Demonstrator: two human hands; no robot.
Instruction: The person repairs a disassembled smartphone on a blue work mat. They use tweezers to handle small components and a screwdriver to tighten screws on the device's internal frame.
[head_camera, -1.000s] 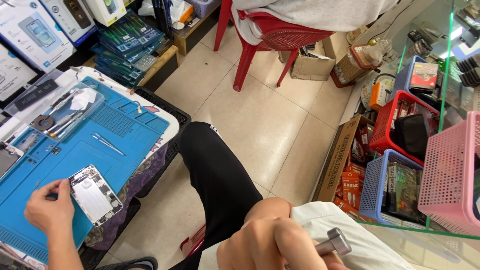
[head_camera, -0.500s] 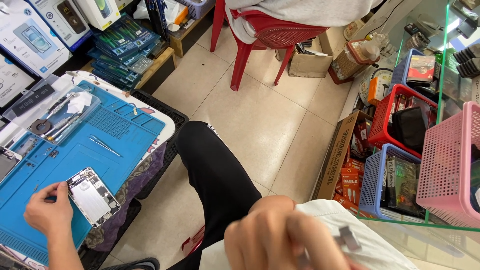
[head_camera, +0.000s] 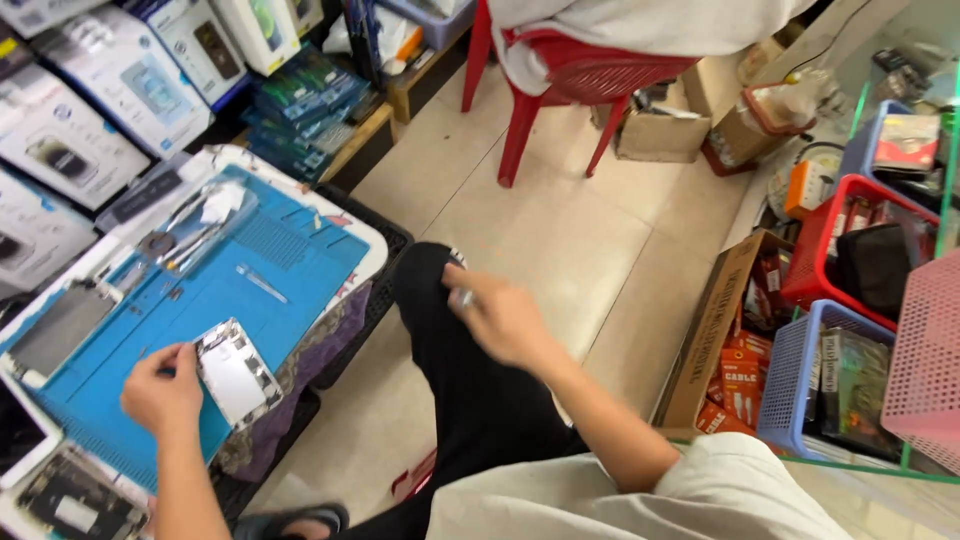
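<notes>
Phone (head_camera: 237, 374) lies opened on the blue mat (head_camera: 290, 270), left hand (head_camera: 162, 388) grasping its near-left edge. Right hand (head_camera: 503, 318), blurred above the knee, pinches a small metal tool (head_camera: 465, 297).

Small table (head_camera: 372, 250) carries blue mat (head_camera: 215, 300); on mat: opened phone (head_camera: 236, 373), tweezers (head_camera: 261, 283).

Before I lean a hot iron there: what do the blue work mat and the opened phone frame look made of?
The blue work mat looks like matte silicone or rubber, with moulded grooves. The opened phone frame, held by the left hand, looks like shiny silver metal; glints suggest it.
</notes>
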